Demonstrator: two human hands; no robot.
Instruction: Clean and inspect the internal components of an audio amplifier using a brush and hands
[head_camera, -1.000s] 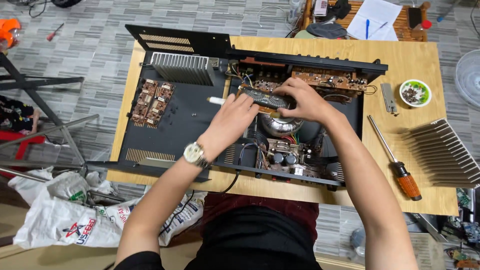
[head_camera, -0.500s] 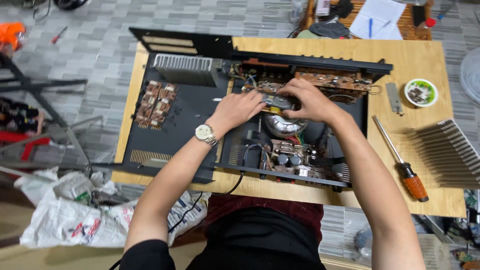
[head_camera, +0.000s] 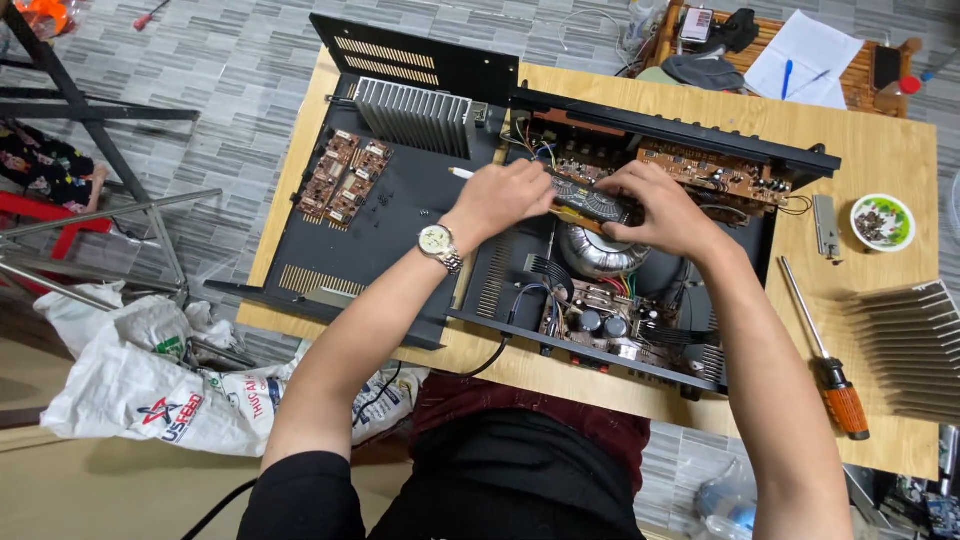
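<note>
An open black amplifier chassis (head_camera: 400, 215) lies on a wooden table (head_camera: 880, 150). My left hand (head_camera: 500, 197), a watch on its wrist, and my right hand (head_camera: 662, 212) both grip a dark flat part with an orange edge (head_camera: 590, 205). They hold it just above the round silver transformer (head_camera: 598, 252) in the middle of the chassis. A slim white tip (head_camera: 460, 172) sticks out of the left fist. Brown circuit boards (head_camera: 715, 175) run along the far wall behind the hands.
A finned heat sink (head_camera: 415, 115) and small brown boards (head_camera: 345, 178) sit in the chassis's left half. To the right lie an orange-handled screwdriver (head_camera: 838, 395), a loose heat sink (head_camera: 915, 350), a bowl of screws (head_camera: 882, 222) and a metal bracket (head_camera: 826, 225). White bags (head_camera: 150, 385) lie on the floor.
Both hands stay on the dark part over the transformer, shifting only slightly. The view itself has drifted a little.
</note>
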